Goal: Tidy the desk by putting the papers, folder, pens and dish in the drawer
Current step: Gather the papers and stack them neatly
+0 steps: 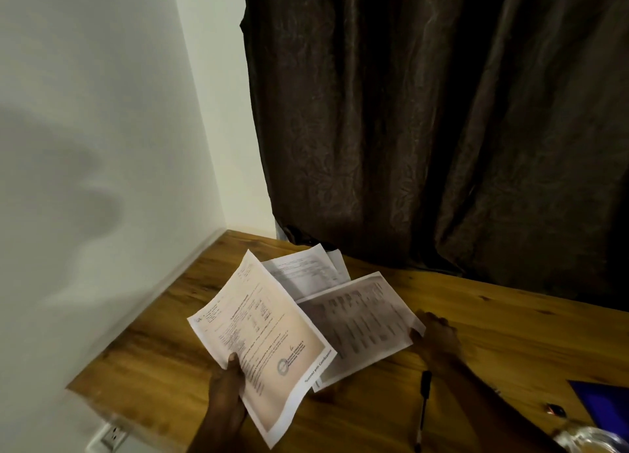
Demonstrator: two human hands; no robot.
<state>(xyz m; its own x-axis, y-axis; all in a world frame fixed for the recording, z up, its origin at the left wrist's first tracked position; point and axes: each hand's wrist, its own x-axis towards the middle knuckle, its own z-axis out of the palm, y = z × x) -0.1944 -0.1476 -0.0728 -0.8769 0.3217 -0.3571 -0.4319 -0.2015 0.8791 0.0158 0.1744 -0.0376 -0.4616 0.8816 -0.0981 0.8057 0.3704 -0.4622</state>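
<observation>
The left hand (226, 389) comes up from the near edge with its thumb laid across the lower edge of a printed sheet (258, 343) — its grip is closed on that page, which is lifted and tilted above the worktop (493, 319). The right hand (437, 337) reaches in from the right, forearm low over the wood, fingers pinched on the corner of a second printed sheet (360, 319) that overlaps under the first. More papers (306, 272) fan out behind these two, towards the back of the worktop.

A heavy dark-brown curtain (442, 129) hangs behind the worktop and fills most of the view; a pale wall (102, 112) meets it at the left corner. The worktop is warm, knotty wood. Low on the wall, beside the worktop's left corner, sits a white power outlet (110, 437).

At the right edge lies a blue folder (602, 405), partly out of view, with a clear glass dish (585, 439) just in front of it and a small dark object (556, 410) beside it — too blurred to name. A black pen (423, 408) lies on the wood just under the right forearm.
</observation>
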